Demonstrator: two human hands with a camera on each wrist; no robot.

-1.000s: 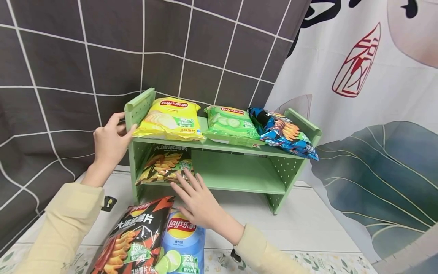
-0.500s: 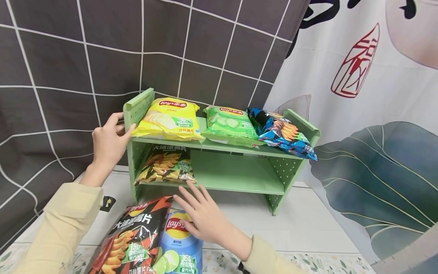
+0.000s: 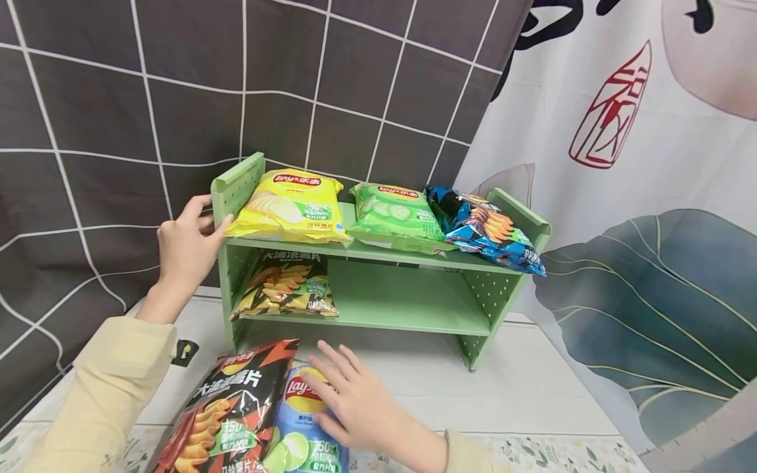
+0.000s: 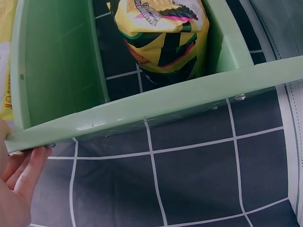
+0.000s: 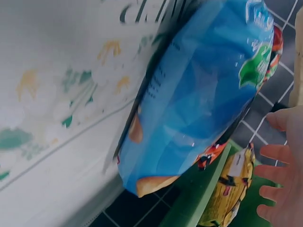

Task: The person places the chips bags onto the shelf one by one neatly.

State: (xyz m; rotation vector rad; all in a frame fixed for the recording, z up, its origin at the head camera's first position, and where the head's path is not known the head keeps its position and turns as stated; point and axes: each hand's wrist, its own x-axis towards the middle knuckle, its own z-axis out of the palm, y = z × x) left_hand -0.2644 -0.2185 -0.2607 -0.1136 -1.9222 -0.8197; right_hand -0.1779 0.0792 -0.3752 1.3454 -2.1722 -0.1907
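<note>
My left hand (image 3: 186,246) grips the left side panel of a green two-tier shelf (image 3: 408,299), thumb in front and fingers behind. In the left wrist view, that hand's fingers (image 4: 33,170) touch the panel's edge. My right hand (image 3: 363,404), fingers spread and nothing held, is over the upper right part of a blue lime potato chip bag (image 3: 304,437); contact is unclear. A black-and-red chip bag (image 3: 230,410) overlaps the blue one's left side. The right wrist view shows the blue bag (image 5: 199,94) beside the open right hand (image 5: 286,165).
On the top tier lie a yellow chip bag (image 3: 290,209), a green chip bag (image 3: 396,217) and a dark blue chip bag (image 3: 491,230) overhanging the front edge. A black-and-gold chip bag (image 3: 290,282) sits at the lower tier's left. A dark grid cloth (image 3: 195,125) hangs behind.
My right hand has drawn back from the black-and-gold chip bag on the lower tier, down to the blue chip bag. My left hand stays on the shelf panel.
</note>
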